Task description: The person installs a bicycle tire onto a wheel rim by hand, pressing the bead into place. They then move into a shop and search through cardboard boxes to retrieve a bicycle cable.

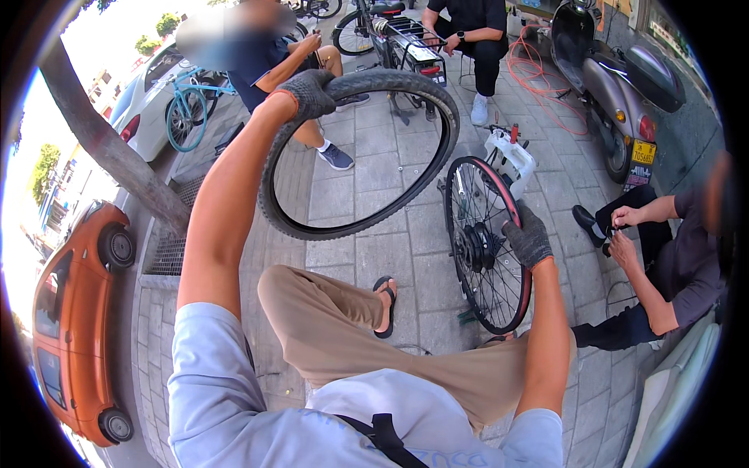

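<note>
My left hand, in a dark grey knit glove, is closed around the upper left of a black bicycle tire. The tire is off any rim and hangs raised in front of me. At the right, my gloved right hand grips the edge of a spoked wheel with a dark hub. This wheel has no outer tire, and a red strip shows along part of its rim. It stands upright beside my right leg, apart from the tire.
A white plastic jug stands behind the wheel. A seated person works at the right; two more people sit ahead, near a bicycle. A scooter, an orange hose, a leaning tree trunk and an orange car surround the paving.
</note>
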{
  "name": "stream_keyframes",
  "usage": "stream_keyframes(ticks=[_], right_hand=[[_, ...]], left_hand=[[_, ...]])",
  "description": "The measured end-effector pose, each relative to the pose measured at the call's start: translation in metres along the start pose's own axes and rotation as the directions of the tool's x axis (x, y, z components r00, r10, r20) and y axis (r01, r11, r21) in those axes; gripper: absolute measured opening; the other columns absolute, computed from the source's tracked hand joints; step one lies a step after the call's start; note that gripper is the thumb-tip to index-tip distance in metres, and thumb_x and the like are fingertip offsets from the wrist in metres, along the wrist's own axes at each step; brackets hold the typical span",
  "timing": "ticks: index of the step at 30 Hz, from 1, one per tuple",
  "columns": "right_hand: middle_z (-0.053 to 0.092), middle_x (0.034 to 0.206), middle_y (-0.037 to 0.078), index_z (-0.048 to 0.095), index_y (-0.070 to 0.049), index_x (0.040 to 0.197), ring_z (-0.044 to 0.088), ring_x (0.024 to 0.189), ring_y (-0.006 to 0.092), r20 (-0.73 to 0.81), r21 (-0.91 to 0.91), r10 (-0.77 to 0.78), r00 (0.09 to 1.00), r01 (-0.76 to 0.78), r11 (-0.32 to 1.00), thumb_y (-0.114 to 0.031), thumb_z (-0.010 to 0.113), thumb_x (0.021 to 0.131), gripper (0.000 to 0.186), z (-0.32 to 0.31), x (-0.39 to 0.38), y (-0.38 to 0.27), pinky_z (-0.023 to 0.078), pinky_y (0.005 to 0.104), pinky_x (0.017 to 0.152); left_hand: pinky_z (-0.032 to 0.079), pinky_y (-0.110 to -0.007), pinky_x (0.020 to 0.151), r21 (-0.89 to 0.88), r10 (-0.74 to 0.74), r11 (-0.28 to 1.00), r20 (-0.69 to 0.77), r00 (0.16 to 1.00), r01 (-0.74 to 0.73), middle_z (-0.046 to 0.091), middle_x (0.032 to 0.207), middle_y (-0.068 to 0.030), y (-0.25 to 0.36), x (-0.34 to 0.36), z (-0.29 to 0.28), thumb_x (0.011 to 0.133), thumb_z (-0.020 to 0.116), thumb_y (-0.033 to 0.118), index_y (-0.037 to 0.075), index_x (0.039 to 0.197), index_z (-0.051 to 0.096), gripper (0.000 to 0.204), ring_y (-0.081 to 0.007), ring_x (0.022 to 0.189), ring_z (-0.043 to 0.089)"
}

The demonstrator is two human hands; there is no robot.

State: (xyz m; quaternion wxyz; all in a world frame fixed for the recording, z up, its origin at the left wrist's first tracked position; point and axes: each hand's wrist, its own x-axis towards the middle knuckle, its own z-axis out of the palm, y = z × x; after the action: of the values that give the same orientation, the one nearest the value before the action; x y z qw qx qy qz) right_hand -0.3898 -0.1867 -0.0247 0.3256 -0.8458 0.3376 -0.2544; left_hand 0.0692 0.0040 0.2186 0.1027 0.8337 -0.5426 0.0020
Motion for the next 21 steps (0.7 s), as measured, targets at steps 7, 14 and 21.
stream_keyframes(ticks=[7, 14, 21], right_hand=[[0.067, 0.119, 0.029, 0.06, -0.002, 0.132, 0.064, 0.111, 0.0478, 0.007, 0.094, 0.142, 0.99, -0.142, 0.985, -0.021, 0.068, 0.085, 0.051, 0.002, 0.002, -0.002, 0.05, 0.0492, 0.097], [0.068, 0.118, 0.028, 0.061, -0.003, 0.132, 0.064, 0.114, 0.0451, -0.013, 0.03, 0.076, 0.997, -0.076, 0.997, -0.02, 0.068, 0.085, 0.051, 0.008, 0.007, -0.025, 0.05, 0.0482, 0.1], [0.061, 0.133, 0.024, 0.065, -0.01, 0.131, 0.062, 0.118, 0.0432, -0.148, -0.067, -0.084, 0.985, 0.075, 0.995, -0.016, 0.069, 0.084, 0.048, 0.025, -0.003, -0.054, 0.048, 0.0497, 0.103]], left_hand=[[0.051, -0.039, 0.092, -0.031, 0.044, 0.998, -0.076, 0.996, -0.047, 0.07, 0.102, -0.0112, -0.044, -0.053, 0.034, 0.075, 0.068, 0.0, 0.012, 0.116, 0.069, 0.043, -0.03, 0.102, 0.066], [0.049, -0.045, 0.097, 0.105, 0.359, 0.93, -0.068, 0.931, -0.351, 0.069, 0.104, -0.0091, -0.003, -0.086, 0.041, 0.071, 0.072, -0.001, 0.017, 0.11, 0.072, 0.042, -0.034, 0.106, 0.064], [0.031, -0.057, 0.115, -0.143, 0.513, 0.842, -0.089, 0.854, -0.521, 0.066, 0.103, -0.0034, 0.033, -0.08, 0.097, 0.068, 0.072, 0.004, 0.02, 0.104, 0.071, 0.04, -0.0294, 0.113, 0.061]])
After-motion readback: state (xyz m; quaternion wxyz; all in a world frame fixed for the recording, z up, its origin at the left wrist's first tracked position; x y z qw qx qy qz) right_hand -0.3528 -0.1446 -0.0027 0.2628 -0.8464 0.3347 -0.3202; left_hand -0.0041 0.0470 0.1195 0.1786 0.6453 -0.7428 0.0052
